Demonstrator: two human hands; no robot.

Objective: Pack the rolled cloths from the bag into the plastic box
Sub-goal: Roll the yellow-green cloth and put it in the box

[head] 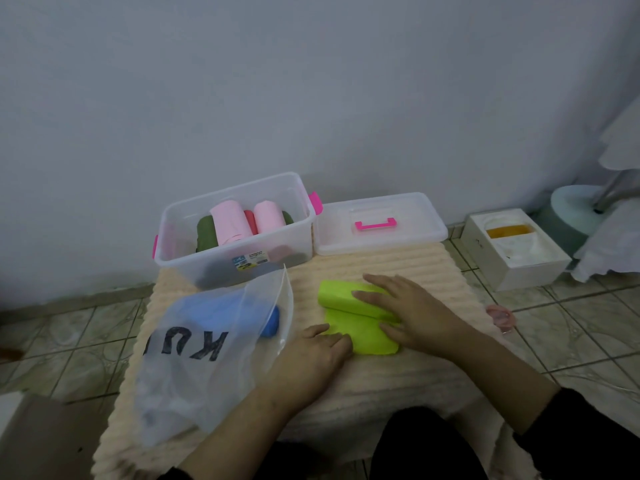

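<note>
Nearest the camera, both forearms reach forward from dark sleeves over a cream ribbed mat (398, 386) laid on the tiled floor. The left hand (313, 355) lies palm down on the mat, its fingers straight and close together, the tips touching the near left edge of a lime-green cloth (360, 336). The right hand (412, 313) rests flat on top of the same cloth, fingers extended and slightly spread, pressing on the rolled part while the thumb lies along the flat, unrolled part nearer the person. The cloth is thus partly rolled, its roll at the far side, lying on the mat between the hands.

Just left of the left hand lies a translucent plastic bag (194, 368) with dark lettering, its mouth open toward the middle of the mat; a blue rolled cloth (242, 315) shows inside it.

Farther off, at the mat's far left, stands the clear plastic box (239, 259) with pink latches, open at the top. It holds two pink rolled cloths (230, 223), a red one between them, and dark green rolls (206, 232) beside them. Its lid (377, 223), with a pink handle, lies just to the right of the box, against the wall. A white box (519, 258) sits on the tiles well to the right.
</note>
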